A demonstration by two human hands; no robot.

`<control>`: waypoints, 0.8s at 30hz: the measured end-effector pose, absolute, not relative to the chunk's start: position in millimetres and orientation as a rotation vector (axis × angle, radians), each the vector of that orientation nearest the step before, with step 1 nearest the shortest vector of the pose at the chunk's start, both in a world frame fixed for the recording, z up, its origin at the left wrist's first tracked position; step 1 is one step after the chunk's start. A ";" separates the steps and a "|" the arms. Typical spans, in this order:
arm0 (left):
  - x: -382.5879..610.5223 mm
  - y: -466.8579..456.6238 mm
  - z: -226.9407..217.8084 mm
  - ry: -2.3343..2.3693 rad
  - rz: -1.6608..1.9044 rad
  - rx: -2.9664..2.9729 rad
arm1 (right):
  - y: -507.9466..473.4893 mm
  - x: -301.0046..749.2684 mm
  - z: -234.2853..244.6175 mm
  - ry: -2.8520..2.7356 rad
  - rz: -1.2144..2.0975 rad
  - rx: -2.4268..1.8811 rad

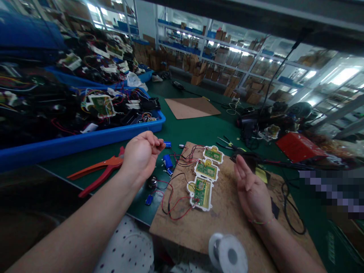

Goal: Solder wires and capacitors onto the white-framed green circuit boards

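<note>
My left hand [143, 154] is raised over the bench, its fingers curled in and nothing visible in it. Just past its fingertips lies a small blue cylinder [168, 144]. My right hand [252, 189] is empty above the brown board [224, 212], fingers stretched out. Between my hands, three green circuit boards in white frames lie in a row: the far one [213, 154], the middle one [206, 170] and the near one [200, 192]. Red and black wires run left from them to blue cylindrical parts [167, 162] and a dark round part [152, 182].
Orange-handled pliers [104, 168] lie under my left forearm. A blue bin [136, 131] heaped with wired parts stands left. A solder spool [229, 252] is at the near edge. Beyond are a cardboard sheet [192, 107], small pliers [226, 144] and a red box [300, 148].
</note>
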State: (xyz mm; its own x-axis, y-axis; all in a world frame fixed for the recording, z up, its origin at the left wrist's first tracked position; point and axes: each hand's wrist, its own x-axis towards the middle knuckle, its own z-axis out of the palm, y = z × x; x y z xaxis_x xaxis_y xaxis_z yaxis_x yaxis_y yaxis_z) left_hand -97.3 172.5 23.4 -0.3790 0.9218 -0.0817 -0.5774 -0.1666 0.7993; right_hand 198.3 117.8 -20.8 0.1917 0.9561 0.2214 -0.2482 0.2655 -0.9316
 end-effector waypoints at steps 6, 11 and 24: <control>-97.1 173.0 22.4 0.939 1.763 0.533 | 119.9 198.8 -21.8 -0.997 1.025 -0.913; -96.1 171.9 23.0 0.945 1.766 0.538 | 120.2 202.1 -22.1 -0.975 1.026 -0.892; -96.2 172.9 22.3 0.991 1.752 0.541 | 115.1 202.5 -12.2 -0.934 0.974 -0.820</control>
